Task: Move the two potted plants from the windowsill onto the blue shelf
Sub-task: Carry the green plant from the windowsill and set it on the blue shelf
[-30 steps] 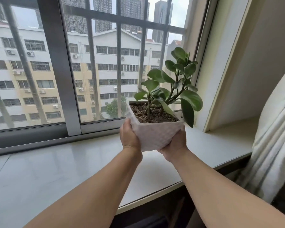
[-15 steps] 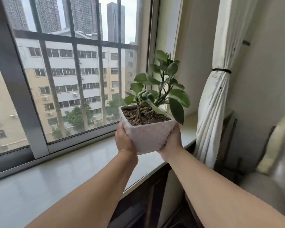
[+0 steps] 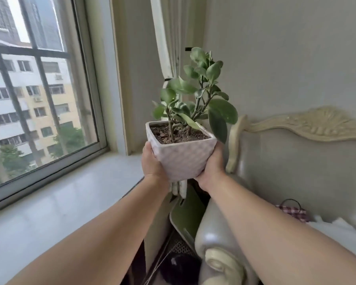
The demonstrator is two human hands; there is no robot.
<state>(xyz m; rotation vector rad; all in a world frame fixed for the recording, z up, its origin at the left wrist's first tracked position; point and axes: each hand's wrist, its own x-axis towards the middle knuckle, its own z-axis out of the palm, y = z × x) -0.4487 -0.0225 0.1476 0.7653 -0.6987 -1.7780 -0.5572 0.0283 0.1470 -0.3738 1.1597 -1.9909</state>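
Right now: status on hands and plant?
Left hand and right hand clasp white square textured pot, upright, airborne. Blue shelf unseen. Cream sofa right.

windowsill (image 3: 74,194) left, sofa (image 3: 296,161) right, potted plant (image 3: 183,157) between

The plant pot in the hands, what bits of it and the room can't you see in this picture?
Head view only:
- The white pot's underside and far sides: turned away, and the left hand and right hand cover its lower corners.
- The fingers wrapped behind the pot: hidden by it.
- The blue shelf and the second plant: outside the picture.
- The small checked bag on the sofa: too blurred to make out.
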